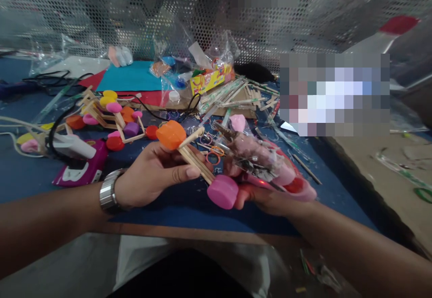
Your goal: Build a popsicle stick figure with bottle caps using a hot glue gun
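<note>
My left hand (145,178), with a metal watch on its wrist, pinches a small craft-stick frame (197,165) between thumb and fingers. An orange bottle-cap-like piece (171,134) sits at the frame's upper left end, where a short stick juts out sideways. At the lower right end is a magenta cap-like piece (222,192). My right hand (266,199) is wrapped round a pink hot glue gun (286,174), its body smeared with glue and a small red light glowing. The gun's dark nozzle points up and left; the right fingertips are close to the magenta piece, contact unclear.
Left on the blue table (162,221), a larger craft-stick model (101,113) with coloured caps stands behind a purple-and-white box (79,167) with a cable. Several loose sticks (222,97), rubber bands (214,154) and a yellow packet (211,81) lie behind my hands. A perforated panel (135,19) rises behind.
</note>
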The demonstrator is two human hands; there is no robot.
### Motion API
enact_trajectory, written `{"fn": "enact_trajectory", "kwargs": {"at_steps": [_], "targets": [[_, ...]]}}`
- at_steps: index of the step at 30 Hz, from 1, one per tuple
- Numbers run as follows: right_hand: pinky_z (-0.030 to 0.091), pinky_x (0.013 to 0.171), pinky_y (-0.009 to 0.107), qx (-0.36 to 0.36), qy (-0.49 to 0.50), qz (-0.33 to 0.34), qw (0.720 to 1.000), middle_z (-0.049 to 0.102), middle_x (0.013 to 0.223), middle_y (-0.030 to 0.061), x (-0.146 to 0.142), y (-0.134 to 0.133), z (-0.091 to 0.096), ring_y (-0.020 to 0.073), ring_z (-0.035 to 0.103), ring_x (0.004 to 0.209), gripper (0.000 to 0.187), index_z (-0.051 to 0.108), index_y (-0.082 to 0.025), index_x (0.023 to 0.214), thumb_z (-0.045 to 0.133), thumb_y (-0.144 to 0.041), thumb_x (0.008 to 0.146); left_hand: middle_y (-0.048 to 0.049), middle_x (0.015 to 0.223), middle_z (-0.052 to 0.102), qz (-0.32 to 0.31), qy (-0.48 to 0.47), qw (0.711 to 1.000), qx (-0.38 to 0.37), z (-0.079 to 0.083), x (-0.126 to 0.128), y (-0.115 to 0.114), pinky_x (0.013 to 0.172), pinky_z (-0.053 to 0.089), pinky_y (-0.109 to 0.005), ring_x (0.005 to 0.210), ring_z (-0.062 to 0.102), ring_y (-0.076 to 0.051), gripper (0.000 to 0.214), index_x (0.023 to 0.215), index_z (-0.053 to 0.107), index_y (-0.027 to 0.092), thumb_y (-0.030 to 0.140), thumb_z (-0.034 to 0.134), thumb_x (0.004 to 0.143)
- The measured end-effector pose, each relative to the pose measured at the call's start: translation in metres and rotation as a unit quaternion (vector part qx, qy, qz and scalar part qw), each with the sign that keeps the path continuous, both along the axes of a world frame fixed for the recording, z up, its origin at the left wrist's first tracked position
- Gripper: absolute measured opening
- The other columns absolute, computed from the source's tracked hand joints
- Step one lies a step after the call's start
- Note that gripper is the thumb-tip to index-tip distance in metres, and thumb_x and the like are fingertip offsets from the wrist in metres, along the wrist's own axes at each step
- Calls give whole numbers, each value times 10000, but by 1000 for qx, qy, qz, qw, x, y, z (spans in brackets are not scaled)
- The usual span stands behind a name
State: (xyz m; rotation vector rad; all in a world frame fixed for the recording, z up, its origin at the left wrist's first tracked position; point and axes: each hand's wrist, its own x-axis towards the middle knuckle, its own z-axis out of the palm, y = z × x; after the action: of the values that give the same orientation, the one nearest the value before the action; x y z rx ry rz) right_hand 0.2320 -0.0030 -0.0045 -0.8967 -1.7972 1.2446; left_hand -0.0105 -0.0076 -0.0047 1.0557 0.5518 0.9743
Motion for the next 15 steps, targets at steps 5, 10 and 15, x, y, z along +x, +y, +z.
{"fn": "enact_trajectory", "kwargs": {"at_steps": [5,10,15], "targets": [[594,733,393,25,29,0,999,730,817,-10,0,0,-4,231,676,704,379,699,-304,764,1020,-403,588,-13,874,843,-1,-10,1000,-16,1,2,-1,839,634,-201,862,809,-148,131,928,848,208,169,893,811],[597,724,373,41,32,10,999,732,844,-13,0,0,0,217,673,698,364,721,-307,790,1024,-335,591,-23,864,842,3,-9,1000,-16,1,2,0,836,644,-220,855,811,-163,128,915,846,196,173,901,801],[582,635,320,49,31,16,998,712,799,-24,0,1,-1,197,652,680,365,721,-302,798,1023,-315,594,-16,878,847,-3,-21,1000,-11,1,3,0,831,640,-181,859,812,-138,135,940,848,197,153,885,819]]}}
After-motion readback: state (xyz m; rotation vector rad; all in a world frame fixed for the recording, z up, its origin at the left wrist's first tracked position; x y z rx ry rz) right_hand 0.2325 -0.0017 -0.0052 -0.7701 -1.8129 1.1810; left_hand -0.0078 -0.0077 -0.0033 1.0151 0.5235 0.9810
